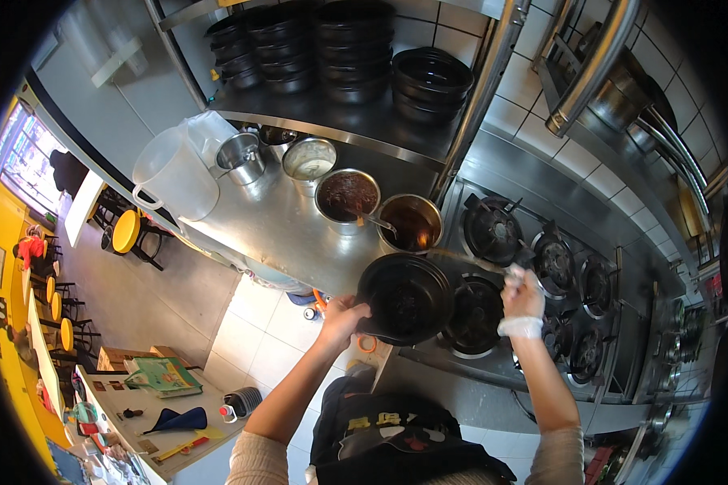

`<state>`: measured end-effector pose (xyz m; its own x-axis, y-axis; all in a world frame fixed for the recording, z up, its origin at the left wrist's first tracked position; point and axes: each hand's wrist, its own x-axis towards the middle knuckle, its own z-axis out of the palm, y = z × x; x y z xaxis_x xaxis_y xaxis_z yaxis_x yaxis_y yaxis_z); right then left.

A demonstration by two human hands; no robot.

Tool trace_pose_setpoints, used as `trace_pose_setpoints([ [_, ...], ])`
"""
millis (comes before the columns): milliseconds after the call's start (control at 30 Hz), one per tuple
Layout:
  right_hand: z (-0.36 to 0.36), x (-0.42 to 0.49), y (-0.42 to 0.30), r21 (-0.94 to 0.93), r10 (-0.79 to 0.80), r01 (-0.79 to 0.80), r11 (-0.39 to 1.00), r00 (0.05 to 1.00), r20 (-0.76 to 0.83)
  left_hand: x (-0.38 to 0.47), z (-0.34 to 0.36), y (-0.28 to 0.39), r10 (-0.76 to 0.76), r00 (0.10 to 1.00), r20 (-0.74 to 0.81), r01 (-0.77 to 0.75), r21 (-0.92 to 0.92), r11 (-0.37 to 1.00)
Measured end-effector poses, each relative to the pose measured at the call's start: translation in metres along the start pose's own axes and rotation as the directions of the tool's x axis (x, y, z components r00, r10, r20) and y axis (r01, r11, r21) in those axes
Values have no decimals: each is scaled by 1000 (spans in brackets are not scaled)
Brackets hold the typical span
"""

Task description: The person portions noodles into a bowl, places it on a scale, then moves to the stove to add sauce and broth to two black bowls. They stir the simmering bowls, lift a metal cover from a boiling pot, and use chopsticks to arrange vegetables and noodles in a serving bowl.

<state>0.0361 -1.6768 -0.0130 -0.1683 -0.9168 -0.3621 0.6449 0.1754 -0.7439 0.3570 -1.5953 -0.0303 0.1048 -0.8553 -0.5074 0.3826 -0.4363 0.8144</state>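
Note:
My left hand [346,318] grips the near-left rim of a black pot-like bowl [406,300], held tilted over the counter's corner beside the stove. Its dark inside faces up; whether anything lies in it I cannot tell. In my right hand [523,296] is the end of a long-handled utensil [476,260], blurred, perhaps a ladle. Its far end reaches the near rim of a metal pot of brown liquid [411,225], just beyond the bowl. Left of that stands a metal pot of dark red paste [347,193], with a metal spoon [381,223] leaning out.
Gas burners [492,229] fill the stove at right. Stacked black bowls [355,51] stand on the steel shelf [340,130] above. A clear plastic pitcher [176,176] and a pale-coated metal pot [309,162] share the steel counter [279,233]. A metal rail [594,66] juts out upper right.

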Motion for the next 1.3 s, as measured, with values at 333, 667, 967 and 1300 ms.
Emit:
trace_pose_setpoints([
  [333, 51, 52, 96, -60, 171, -173, 983, 985, -28, -16, -99, -3, -106, 966, -236, 109, 1, 994],
  [667, 184, 46, 181, -7, 301, -327, 945, 860, 413, 23, -135, 18, -53, 937, -345, 29, -75, 997],
  [967, 226, 78, 119, -135, 582, 978, -160, 204, 788, 72, -120, 23, -122, 960, -253, 93, -122, 988],
  [1300, 231, 83, 109, -793, 230, 418, 444, 802, 552, 81, -120, 28, -164, 961, -224, 136, -135, 981],
])
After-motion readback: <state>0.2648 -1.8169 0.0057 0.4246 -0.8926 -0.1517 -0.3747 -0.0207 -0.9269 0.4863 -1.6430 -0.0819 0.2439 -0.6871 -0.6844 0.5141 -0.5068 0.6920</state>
